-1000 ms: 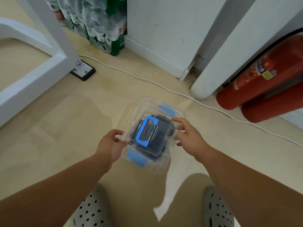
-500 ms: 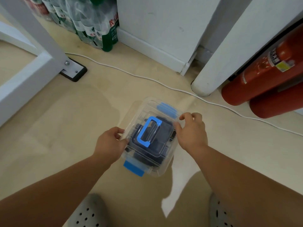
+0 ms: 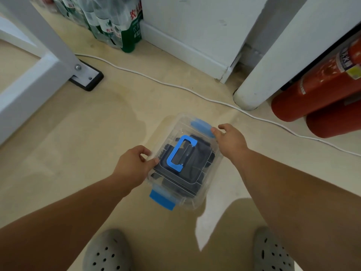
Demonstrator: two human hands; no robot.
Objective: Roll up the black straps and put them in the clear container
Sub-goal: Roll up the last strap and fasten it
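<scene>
The right hand (image 3: 231, 140) has moved up to the far blue latch (image 3: 201, 125).

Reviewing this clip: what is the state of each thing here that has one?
clear container: closed
black straps: inside the container
blue handle: folded flat on top
near latch: flared outward, seemingly unfastened
far latch: cannot tell
left hand: grips container's left edge
right hand: holds far corner by far latch

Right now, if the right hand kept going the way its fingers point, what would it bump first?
The blue latch at the far end of the clear box. The fingertips of the right hand look right against it, though contact is hard to judge.
</scene>
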